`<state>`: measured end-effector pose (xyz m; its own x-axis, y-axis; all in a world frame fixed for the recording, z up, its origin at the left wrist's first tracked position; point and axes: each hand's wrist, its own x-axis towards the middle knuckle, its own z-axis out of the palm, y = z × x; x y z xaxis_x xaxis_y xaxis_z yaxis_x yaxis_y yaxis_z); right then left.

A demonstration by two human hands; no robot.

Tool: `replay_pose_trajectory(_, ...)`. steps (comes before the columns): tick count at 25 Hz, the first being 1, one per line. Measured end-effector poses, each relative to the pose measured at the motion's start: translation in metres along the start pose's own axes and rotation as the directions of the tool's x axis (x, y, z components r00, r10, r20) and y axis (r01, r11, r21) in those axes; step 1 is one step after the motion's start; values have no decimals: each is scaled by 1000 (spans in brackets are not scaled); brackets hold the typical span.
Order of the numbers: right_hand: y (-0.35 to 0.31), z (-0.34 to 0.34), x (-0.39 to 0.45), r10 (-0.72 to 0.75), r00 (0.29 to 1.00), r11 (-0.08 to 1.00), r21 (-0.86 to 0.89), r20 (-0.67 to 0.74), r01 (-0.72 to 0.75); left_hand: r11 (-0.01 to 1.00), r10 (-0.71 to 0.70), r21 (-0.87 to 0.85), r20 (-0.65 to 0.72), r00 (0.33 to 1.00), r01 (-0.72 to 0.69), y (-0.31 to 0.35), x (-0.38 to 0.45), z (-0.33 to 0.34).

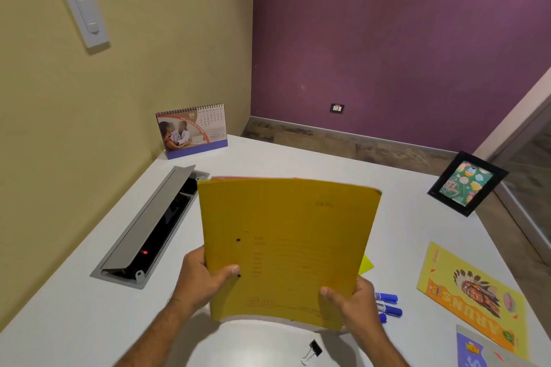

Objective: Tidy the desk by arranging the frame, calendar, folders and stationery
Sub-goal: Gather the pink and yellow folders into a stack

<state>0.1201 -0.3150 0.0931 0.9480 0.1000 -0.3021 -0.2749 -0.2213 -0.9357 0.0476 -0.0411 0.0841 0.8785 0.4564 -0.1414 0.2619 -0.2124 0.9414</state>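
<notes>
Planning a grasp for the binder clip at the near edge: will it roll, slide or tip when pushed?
The binder clip probably won't roll: its black body looks wedge-shaped, not round. It looks small and light, so a push on the smooth white desk would likely slide or spin it. Its wire handles lie splayed out, so a side nudge may pivot it around them.

Single head-worn view, facing forward and down, close over desk (298, 164)

We saw soft, even room light, a gray shadow on the white desk (268, 158), bent edges, and slightly blurry print.
</notes>
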Motion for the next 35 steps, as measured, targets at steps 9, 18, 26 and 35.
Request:
replay_pose_trajectory(9, -27, -112, 56, -35, 990, 984, 168, -135, 57, 994, 105, -56, 206, 973, -95, 95, 52, 104)
replay_pose_trajectory(18, -28, -249, 142, 215, 932, 965, 208, -291, -157, 999, 18, 20, 469, 883, -32, 169, 106, 257)
replay_pose_trajectory(26, -25, -315, 263, 210, 944, 971, 167, -255, -171, 994, -84, 94, 330, 940, 56, 167, 191, 361)
replay_pose_trajectory(35, 27, -330, 388, 256, 924, 966, 102, -284, -236, 965, -178, 229, 210, 961, 129, 130, 278, 436)
